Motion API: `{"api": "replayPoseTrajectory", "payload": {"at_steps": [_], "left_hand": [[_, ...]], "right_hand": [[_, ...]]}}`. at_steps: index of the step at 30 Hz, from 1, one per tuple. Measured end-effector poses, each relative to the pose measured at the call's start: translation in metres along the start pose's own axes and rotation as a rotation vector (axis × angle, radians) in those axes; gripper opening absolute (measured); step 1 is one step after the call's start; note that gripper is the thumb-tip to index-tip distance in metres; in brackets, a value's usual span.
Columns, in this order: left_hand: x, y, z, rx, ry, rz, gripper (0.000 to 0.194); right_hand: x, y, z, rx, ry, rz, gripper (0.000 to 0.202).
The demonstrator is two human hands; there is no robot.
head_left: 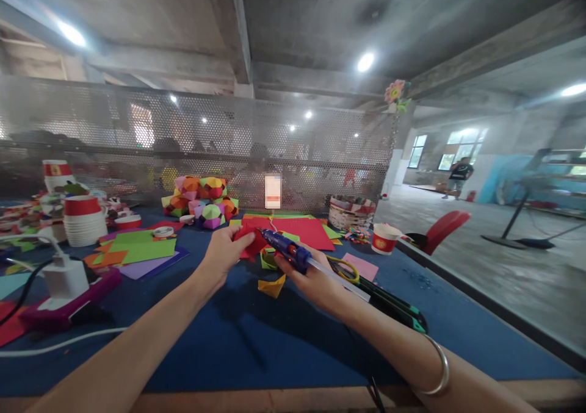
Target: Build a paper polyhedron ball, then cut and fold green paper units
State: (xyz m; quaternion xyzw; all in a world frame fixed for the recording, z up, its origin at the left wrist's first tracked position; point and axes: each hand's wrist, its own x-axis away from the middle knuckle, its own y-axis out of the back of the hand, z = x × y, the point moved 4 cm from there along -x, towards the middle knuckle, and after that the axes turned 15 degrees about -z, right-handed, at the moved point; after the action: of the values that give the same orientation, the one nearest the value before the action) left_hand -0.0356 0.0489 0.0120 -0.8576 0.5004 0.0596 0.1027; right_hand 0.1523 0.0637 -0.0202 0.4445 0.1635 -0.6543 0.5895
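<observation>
My left hand [224, 251] pinches a folded piece of red paper [249, 240] above the blue tabletop. In my right hand [315, 282] is a blue glue gun [289, 250] with a clear glue stick [341, 279] poking out of its back end. The gun's nozzle points left and meets the red paper, or comes very close; I cannot tell which. A folded yellow paper piece [271, 287] lies on the table below my hands. Just behind the gun sits a green folded piece [269, 259], partly covered by it.
Paper balls [206, 199] are piled at the back. Red sheets [311, 232], green sheets [141, 244], a basket [351, 211] and a paper cup [384, 240] lie around. A purple power strip [71, 300] is at left; scissors [345, 271] and a green-black cutter [398, 306] are at right.
</observation>
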Motion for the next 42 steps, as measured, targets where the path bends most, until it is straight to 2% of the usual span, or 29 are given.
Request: {"api": "replayPoseTrajectory", "payload": {"at_steps": [5, 11, 19, 30, 36, 39, 42], "left_hand": [[0.0, -0.001, -0.001, -0.008, -0.004, -0.008, 0.006], [0.002, -0.001, -0.002, -0.006, 0.005, -0.008, 0.005], [0.0, -0.001, 0.0, -0.015, 0.003, -0.014, 0.002], [-0.004, 0.001, 0.001, 0.011, -0.036, -0.014, 0.02], [-0.009, 0.004, 0.005, 0.032, -0.063, -0.037, 0.024], [-0.011, 0.005, 0.005, 0.051, -0.075, -0.039, 0.026], [-0.01, 0.004, 0.003, 0.063, -0.077, -0.017, 0.027]], "right_hand": [[-0.002, 0.002, 0.007, 0.0, 0.024, -0.01, 0.025], [-0.001, 0.0, 0.004, 0.02, 0.074, -0.035, 0.028], [-0.002, 0.001, 0.008, 0.033, 0.048, -0.012, 0.029], [-0.003, 0.001, 0.008, 0.006, 0.019, 0.02, 0.03], [-0.003, 0.001, 0.006, 0.02, 0.01, 0.021, 0.03], [-0.006, 0.002, 0.005, -0.009, -0.053, 0.032, 0.029], [-0.011, 0.007, 0.0, -0.109, -0.27, -0.037, 0.025]]}}
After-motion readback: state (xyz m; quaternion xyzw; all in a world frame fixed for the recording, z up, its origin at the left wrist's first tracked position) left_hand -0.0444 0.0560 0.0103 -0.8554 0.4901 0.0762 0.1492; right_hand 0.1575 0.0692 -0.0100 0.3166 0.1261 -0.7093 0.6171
